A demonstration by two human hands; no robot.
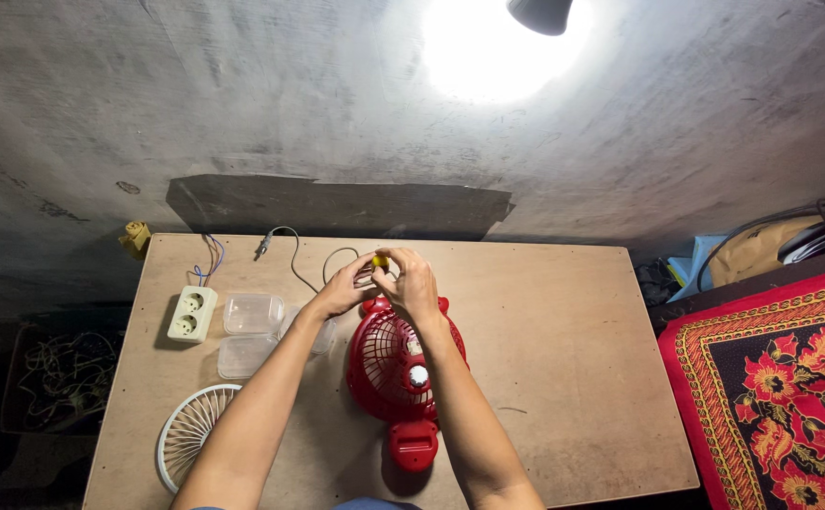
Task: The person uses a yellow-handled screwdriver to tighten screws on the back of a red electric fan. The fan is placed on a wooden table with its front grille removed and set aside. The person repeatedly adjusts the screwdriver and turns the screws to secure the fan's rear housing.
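Both hands meet above the far end of the red fan (395,373) lying mid-worktop (564,359). The left hand (344,288) and right hand (411,286) pinch a small yellow part (380,262) between fingertips. White grille (186,444) lies near left.

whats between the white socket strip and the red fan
In the head view, clear plastic tubs lie between the socket strip and the red fan; the left forearm also crosses that stretch.
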